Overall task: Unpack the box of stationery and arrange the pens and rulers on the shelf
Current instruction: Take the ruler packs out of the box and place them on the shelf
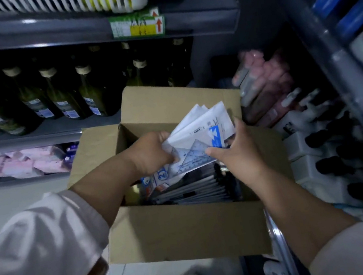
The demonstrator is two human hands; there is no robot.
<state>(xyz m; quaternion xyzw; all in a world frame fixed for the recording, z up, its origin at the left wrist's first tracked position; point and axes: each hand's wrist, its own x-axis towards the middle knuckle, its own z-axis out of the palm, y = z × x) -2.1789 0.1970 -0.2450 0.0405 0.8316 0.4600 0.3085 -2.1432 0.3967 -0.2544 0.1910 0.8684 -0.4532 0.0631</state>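
Ruler packs [200,129] were fanned over the open box [186,227], frame centre. Left grip [151,152] clutched them, right grip [233,150] pinched their right edge. Circled "2" legible; shelf tag [137,25] blurred. Shelves close either side.

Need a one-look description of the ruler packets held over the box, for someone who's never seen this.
Find the open cardboard box at centre, by the shelf of green bottles. Over its opening the left hand and right hand hold a fanned bundle of ruler packets. They are white-and-blue cards with clear set squares, unlike the dark packs lying flat in the box.
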